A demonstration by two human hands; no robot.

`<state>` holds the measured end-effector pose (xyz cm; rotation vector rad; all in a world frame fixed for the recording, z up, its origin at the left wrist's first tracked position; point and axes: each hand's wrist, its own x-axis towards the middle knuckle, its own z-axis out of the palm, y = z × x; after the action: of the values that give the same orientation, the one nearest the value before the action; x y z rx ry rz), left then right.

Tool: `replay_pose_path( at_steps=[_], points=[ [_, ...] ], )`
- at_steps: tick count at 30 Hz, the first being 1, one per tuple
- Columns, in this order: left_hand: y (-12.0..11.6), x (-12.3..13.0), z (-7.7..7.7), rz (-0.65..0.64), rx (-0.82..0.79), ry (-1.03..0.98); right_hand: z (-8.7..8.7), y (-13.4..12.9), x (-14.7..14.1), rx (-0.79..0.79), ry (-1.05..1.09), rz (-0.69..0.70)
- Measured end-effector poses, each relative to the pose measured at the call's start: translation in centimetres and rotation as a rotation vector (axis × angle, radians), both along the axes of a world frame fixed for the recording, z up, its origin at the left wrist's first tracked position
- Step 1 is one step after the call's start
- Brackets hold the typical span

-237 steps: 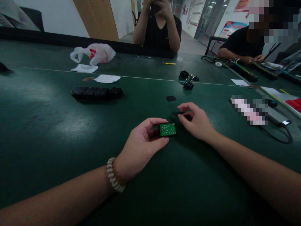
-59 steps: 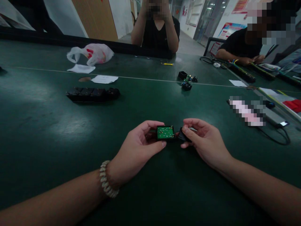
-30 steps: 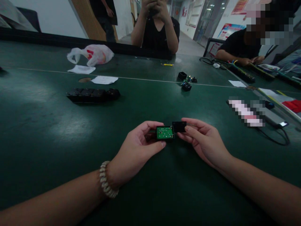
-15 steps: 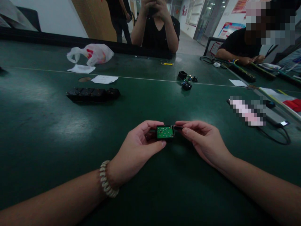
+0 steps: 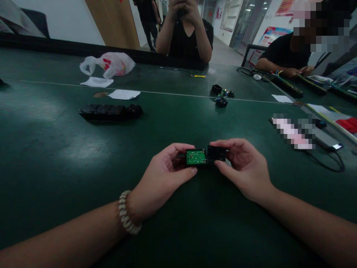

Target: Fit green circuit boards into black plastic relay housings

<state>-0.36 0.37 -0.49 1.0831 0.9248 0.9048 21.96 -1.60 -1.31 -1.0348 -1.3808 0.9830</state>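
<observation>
Above the dark green table (image 5: 178, 223), my left hand (image 5: 167, 171) grips a small black case with a green circuit board (image 5: 196, 157) facing up in it, thumb on the near edge and fingers on the far side. My right hand (image 5: 245, 167) pinches a flat black cover (image 5: 216, 153) between thumb and fingers. The cover is tilted with its broad face showing, close beside the case's right edge; whether the two touch I cannot tell.
A row of black blocks (image 5: 110, 112) lies at left. Small black parts with wires (image 5: 221, 101) lie beyond my hands. Farther back are paper sheets (image 5: 124, 94) and a plastic bag (image 5: 118, 65). A blurred device (image 5: 292, 132) with a cable lies right. People sit opposite and at far right.
My right hand has turned the black cover from edge-on to broad face showing, and its fingers have spread around it. My left hand and the case are nearly unmoved. A standing person shifted right.
</observation>
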Motion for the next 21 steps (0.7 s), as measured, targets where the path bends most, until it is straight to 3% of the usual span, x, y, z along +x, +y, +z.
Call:
replay_pose_path(
  at_steps=[16, 21],
  points=[
    [0.02, -0.13, -0.20, -0.007, -0.004, 0.001, -0.07, -0.18, -0.17, 0.100, -0.040, 0.006],
    [0.11, -0.10, 0.00, -0.009, -0.009, -0.009, 0.43, 0.08, 0.01, 0.050, -0.056, -0.015]
  ],
)
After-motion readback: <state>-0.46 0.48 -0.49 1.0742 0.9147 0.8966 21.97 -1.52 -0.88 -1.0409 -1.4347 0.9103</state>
